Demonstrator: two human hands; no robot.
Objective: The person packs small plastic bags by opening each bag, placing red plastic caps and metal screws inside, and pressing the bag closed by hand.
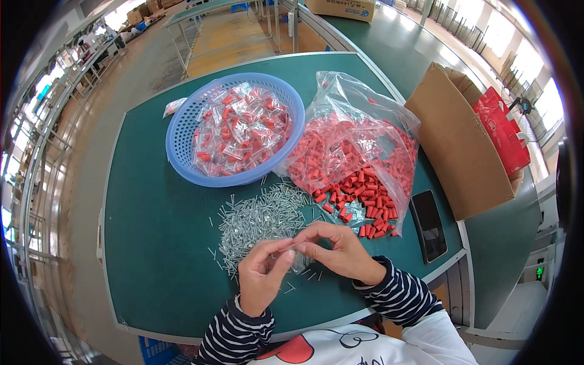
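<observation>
Over the near edge of a pile of small silver screws (258, 219), my two hands meet. My left hand (264, 274) pinches with thumb and fingers, and my right hand (340, 252) pinches at the same spot from the right. Between them hangs what looks like a small clear plastic bag (299, 263); its contents cannot be made out. Just beyond my right hand, loose red plastic caps (377, 204) spill out of a large clear bag (359, 134). Farther left stands a blue-violet basket (176, 143) heaped with small clear packets (243, 128) holding red caps.
The green-topped table (164, 261) has a pale rim. A dark phone (429, 225) lies at its right edge, beside an open cardboard box (456, 152) with a red bag (502, 131) in it. A small packet (174, 107) lies left of the basket.
</observation>
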